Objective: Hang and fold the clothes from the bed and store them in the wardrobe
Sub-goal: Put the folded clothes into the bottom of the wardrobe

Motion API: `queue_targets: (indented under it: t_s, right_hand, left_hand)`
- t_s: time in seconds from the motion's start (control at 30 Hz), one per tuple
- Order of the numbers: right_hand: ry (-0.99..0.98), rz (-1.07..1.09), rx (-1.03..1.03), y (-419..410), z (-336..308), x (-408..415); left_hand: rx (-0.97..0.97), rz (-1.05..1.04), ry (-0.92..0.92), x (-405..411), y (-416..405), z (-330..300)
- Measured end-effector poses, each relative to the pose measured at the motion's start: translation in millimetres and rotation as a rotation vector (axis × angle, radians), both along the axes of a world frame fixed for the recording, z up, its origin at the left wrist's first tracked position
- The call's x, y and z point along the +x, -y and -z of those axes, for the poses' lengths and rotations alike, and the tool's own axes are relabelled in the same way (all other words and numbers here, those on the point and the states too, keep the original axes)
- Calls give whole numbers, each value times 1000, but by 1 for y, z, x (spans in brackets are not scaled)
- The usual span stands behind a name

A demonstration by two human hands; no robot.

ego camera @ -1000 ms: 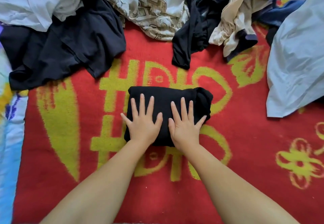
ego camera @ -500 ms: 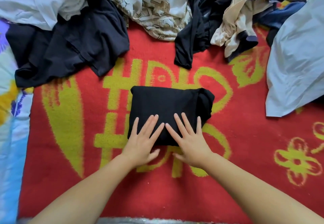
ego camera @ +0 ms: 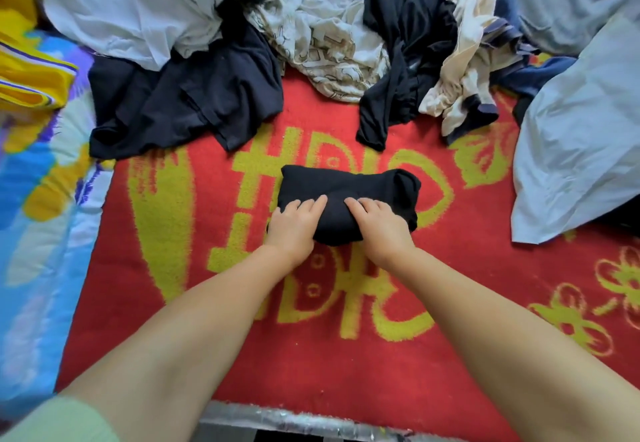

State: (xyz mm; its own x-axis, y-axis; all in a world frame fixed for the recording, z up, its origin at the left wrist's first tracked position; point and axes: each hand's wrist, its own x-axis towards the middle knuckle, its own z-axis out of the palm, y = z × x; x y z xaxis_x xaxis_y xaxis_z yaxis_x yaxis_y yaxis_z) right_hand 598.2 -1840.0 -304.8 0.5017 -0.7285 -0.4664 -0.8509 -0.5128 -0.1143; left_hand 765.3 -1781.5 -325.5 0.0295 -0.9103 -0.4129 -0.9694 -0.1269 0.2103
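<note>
A folded black garment [ego camera: 349,185] lies in the middle of the red and yellow blanket [ego camera: 346,355] on the bed. My left hand [ego camera: 294,225] grips its near left edge, fingers curled over the top. My right hand [ego camera: 379,225] grips its near right edge in the same way. The near edge of the bundle is lifted and bunched between both hands. My thumbs are hidden under the cloth.
Unfolded clothes are heaped along the far side: a white shirt [ego camera: 128,8], a dark navy garment [ego camera: 187,95], a cream patterned piece [ego camera: 329,43], a black top [ego camera: 405,43], and pale blue cloth [ego camera: 581,150] at the right. A colourful quilt [ego camera: 38,164] lies left.
Both hands slid back from lying flat on the garment to its near edge and curled around it. The near edge has risen. The camera view has pulled back.
</note>
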Motion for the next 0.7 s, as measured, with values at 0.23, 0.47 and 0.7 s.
queue_targets:
  t_s: [0.23, 0.47, 0.7]
  right_hand:
    - [-59, -247, 2, -39, -81, 1]
    - [21, -615, -70, -126, -153, 9]
    - [-10, -952, -60, -233, -185, 25]
  left_hand:
    - [8, -128, 74, -8, -68, -72]
    - [-85, -460, 118, -32, -206, -144]
    - [3, -751, 108, -68, -344, -180]
